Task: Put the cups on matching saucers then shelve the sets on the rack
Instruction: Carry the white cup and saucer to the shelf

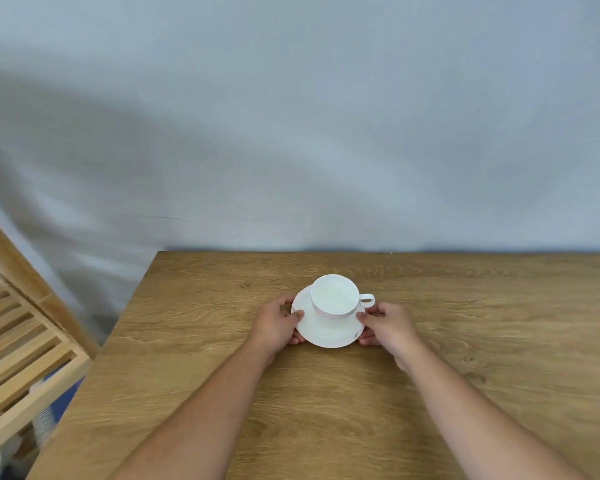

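Table (430, 393) edges: back edge butts the grey wall (326, 116), left edge runs diagonally down toward the wooden slatted rack (25, 344), which stands just off that side. Wood top is bare all around the set, with open room to the right, in front and toward the rack side. White cup (334, 295) sits upright on a white saucer (326, 332) near table centre, closer to the back edge, handle pointing right. Left hand (277, 323) grips the saucer's left rim, thumb on top, fingers curled under the edge. Right hand (387, 323) mirrors it on the right rim, thumb on top just below the cup handle, fingers tucked underneath. Both forearms reach in from the near edge, converging on the saucer. Can't tell whether the saucer is off the table or resting on it. Blurred stacked crockery (44, 424) shows low in the rack.
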